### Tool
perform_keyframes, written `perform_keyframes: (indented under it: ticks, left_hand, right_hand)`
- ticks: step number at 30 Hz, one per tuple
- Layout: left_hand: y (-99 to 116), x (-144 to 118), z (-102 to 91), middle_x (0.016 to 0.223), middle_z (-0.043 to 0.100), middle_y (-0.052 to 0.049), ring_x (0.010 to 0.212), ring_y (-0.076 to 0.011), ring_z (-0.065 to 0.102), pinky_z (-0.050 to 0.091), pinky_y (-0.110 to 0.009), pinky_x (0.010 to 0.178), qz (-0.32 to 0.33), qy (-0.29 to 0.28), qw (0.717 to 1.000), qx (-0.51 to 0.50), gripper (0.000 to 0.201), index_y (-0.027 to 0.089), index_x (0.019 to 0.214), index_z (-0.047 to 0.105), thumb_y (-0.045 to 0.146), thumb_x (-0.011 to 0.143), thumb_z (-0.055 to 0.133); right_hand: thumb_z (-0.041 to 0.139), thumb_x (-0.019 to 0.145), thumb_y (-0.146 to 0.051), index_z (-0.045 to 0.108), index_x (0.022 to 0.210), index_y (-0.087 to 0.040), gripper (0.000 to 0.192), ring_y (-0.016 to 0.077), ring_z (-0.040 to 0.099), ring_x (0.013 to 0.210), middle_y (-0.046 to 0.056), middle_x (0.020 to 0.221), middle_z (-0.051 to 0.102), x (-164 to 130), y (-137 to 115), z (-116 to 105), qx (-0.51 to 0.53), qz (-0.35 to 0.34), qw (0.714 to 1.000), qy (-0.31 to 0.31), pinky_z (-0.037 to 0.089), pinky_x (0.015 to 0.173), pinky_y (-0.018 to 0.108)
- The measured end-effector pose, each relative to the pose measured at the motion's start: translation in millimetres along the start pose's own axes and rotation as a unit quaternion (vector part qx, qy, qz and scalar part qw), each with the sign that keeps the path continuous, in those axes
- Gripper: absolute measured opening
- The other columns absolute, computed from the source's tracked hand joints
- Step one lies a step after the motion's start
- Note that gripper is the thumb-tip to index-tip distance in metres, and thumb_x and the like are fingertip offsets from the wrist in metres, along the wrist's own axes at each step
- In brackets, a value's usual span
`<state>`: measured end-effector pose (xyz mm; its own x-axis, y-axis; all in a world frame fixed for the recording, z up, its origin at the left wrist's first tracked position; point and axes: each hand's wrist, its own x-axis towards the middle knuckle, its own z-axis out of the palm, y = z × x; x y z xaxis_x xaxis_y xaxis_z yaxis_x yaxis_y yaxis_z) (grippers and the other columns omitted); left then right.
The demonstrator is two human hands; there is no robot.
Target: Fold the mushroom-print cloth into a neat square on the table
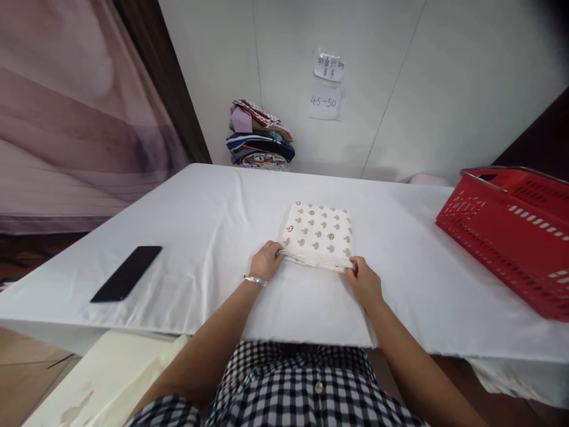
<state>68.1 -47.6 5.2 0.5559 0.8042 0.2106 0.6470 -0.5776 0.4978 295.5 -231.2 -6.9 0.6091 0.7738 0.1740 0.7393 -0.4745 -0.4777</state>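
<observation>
A soft, squarish folded cream cloth with mushroom print (318,235) lies flat mid-worktop (204,207), sides roughly equal. Left hand (265,260) pinches its 7 o'clock corner; right hand (365,281) pinches its 5 o'clock corner.

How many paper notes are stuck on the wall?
2. The upper note sits above the lower note, which reads 45-50, both right of the clothes pile.

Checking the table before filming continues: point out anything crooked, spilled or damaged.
Nothing stands out. The folded cloth lies flat and square, held at its near corners by the left hand and right hand. The phone and red basket rest undisturbed.
</observation>
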Motion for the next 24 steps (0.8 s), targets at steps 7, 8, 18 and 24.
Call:
perform_keyframes:
  ticks: [7,8,18,24]
  left_hand:
    - [10,4,-4.8,0.085,0.062,0.0,0.074,-0.0139,0.057,0.044,-0.026,0.068,-0.099,-0.022,0.99,-0.098,0.018,0.023,0.082,0.059,0.039,0.079,0.051]
    - [11,7,-4.1,0.083,0.063,0.0,0.073,-0.0145,0.058,0.044,-0.026,0.066,-0.121,-0.025,0.987,-0.102,0.025,0.022,0.078,0.058,0.046,0.08,0.049]
    - [9,21,10.9,0.07,0.062,0.001,0.067,-0.0142,0.059,0.041,-0.024,0.061,-0.168,0.019,0.978,-0.119,0.01,0.021,0.08,0.052,0.03,0.078,0.055]
    - [6,16,9.6,0.07,0.062,0.001,0.068,-0.014,0.059,0.041,-0.024,0.062,-0.156,0.036,0.981,-0.108,0.007,0.021,0.078,0.051,0.027,0.08,0.052]
  right_hand:
    - [0.042,0.081,-0.033,0.051,0.105,-0.022,0.029,0.0163,0.057,0.068,0.0,0.08,0.063,0,0,2,-0.011,-0.018,1.0,0.015,0.037,0.062,0.026]
    - [0.042,0.081,-0.033,0.051,0.105,-0.022,0.028,0.0163,0.057,0.068,0.0,0.08,0.063,1,-1,3,-0.011,-0.021,1.0,0.018,0.037,0.061,0.026]
    - [0.042,0.081,-0.032,0.05,0.105,-0.023,0.026,0.0167,0.059,0.07,-0.001,0.08,0.063,-1,0,2,-0.002,-0.004,1.0,0.016,0.038,0.061,0.026]
    - [0.042,0.081,-0.032,0.05,0.102,-0.023,0.024,0.0175,0.06,0.075,0.001,0.086,0.064,-1,0,3,0.004,-0.021,1.0,0.015,0.04,0.064,0.027]
